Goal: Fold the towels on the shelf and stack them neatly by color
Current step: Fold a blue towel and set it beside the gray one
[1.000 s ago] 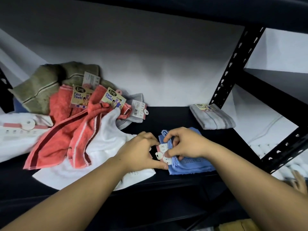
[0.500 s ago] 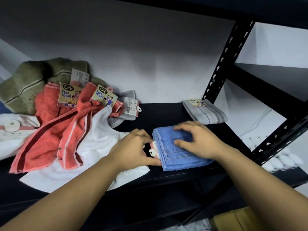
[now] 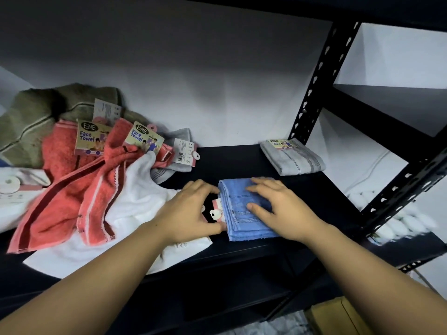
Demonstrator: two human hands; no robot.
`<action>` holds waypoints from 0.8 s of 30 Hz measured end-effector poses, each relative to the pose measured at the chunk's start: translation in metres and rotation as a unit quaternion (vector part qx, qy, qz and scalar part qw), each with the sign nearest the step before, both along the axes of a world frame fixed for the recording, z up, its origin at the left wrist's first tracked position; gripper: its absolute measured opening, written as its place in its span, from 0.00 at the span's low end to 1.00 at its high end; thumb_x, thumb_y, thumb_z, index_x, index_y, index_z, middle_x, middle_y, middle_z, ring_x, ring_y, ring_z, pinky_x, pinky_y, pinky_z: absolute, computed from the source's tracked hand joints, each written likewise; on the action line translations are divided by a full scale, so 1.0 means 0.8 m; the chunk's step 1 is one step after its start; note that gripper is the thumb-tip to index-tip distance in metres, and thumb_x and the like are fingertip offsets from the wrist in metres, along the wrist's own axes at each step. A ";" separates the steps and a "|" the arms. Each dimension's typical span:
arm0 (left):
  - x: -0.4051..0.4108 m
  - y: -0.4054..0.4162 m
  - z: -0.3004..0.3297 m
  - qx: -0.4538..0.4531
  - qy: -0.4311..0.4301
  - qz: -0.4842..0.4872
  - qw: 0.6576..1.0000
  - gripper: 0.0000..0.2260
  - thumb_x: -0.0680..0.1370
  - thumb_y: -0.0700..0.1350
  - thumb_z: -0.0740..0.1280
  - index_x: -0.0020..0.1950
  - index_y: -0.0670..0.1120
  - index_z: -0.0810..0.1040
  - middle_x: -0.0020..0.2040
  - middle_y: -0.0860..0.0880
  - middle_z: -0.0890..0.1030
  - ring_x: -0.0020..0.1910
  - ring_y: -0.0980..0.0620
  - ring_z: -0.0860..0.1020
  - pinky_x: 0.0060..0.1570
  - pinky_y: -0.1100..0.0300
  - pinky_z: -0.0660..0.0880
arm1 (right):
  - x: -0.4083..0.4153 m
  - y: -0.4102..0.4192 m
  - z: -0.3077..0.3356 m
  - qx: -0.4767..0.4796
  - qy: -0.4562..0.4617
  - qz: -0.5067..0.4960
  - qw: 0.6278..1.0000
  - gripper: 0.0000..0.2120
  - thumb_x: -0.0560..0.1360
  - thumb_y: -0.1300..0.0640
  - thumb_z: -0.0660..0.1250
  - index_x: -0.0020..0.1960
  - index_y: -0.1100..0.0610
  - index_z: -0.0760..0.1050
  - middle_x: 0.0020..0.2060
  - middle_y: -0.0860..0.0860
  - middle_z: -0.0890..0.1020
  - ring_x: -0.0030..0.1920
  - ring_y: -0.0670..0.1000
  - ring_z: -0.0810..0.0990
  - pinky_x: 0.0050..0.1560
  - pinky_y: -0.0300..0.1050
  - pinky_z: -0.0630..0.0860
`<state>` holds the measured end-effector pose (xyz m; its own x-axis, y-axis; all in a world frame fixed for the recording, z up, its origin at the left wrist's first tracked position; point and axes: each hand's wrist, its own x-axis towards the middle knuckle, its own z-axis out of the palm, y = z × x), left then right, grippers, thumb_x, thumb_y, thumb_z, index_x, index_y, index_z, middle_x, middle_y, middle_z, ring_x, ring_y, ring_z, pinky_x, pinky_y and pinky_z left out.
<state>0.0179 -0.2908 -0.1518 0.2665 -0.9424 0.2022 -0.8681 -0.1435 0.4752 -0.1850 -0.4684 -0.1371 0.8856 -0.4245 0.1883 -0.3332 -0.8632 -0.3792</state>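
Note:
A folded blue towel (image 3: 235,197) lies near the front of the black shelf (image 3: 229,163). My right hand (image 3: 278,209) presses flat on top of it, fingers straight. My left hand (image 3: 191,213) curls round the towel's left edge, with finger and thumb on either side of its pink-and-white tag (image 3: 216,211). A folded grey towel (image 3: 294,157) sits at the back right. To the left lies a loose heap: red towels (image 3: 72,189), a white towel (image 3: 135,201) under my left wrist, an olive towel (image 3: 31,122) and a loose grey towel (image 3: 167,172).
A black perforated upright (image 3: 321,76) stands just right of the grey towel, with a diagonal rail (image 3: 399,189) crossing in front of it. Another white towel (image 3: 14,197) lies at the far left. A cardboard box (image 3: 338,315) sits below at the lower right.
My right hand let go of the tag end and moved onto the top of the blue towel, now lying flat. The towel went from bunched to a smooth fold. My left hand stayed at its left edge.

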 end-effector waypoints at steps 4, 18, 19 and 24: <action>-0.023 -0.003 0.009 -0.074 0.015 -0.100 0.992 0.23 0.73 0.62 0.73 0.65 0.54 0.79 0.63 0.60 0.75 0.65 0.60 0.72 0.66 0.59 0.71 | -0.030 -0.001 -0.007 0.063 -0.116 0.026 0.991 0.10 0.76 0.48 0.74 0.56 0.47 0.85 0.65 0.42 0.81 0.69 0.40 0.74 0.72 0.46 0.71; -0.071 -0.021 -0.008 -0.117 -0.080 -0.112 0.983 0.11 0.72 0.52 0.65 0.47 0.52 0.85 0.41 0.58 0.75 0.44 0.57 0.75 0.42 0.58 0.78 | -0.077 -0.014 -0.037 0.068 -0.092 0.075 0.991 0.20 0.71 0.45 0.79 0.61 0.49 0.85 0.62 0.39 0.82 0.68 0.39 0.75 0.70 0.41 0.73; -0.071 -0.021 -0.010 -0.126 -0.076 -0.114 0.982 0.09 0.73 0.50 0.66 0.47 0.51 0.84 0.41 0.57 0.76 0.43 0.57 0.75 0.42 0.59 0.77 | -0.077 -0.016 -0.038 0.067 -0.092 0.077 0.991 0.20 0.72 0.45 0.78 0.61 0.50 0.85 0.62 0.40 0.83 0.68 0.39 0.76 0.70 0.42 0.73; -0.058 -0.014 -0.013 -0.124 -0.013 -0.124 0.984 0.04 0.74 0.44 0.78 0.48 0.50 0.86 0.41 0.57 0.77 0.41 0.61 0.75 0.42 0.65 0.73 | -0.080 -0.020 -0.043 0.083 -0.139 0.074 0.984 0.14 0.72 0.48 0.77 0.55 0.53 0.87 0.57 0.43 0.86 0.63 0.40 0.80 0.66 0.43 0.77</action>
<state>-0.0286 -0.3022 -0.1621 0.0258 -0.8984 0.4384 -0.8742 0.1924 0.4459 -0.2491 -0.4847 -0.1716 0.8636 -0.3411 0.3713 -0.0721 -0.8124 -0.5787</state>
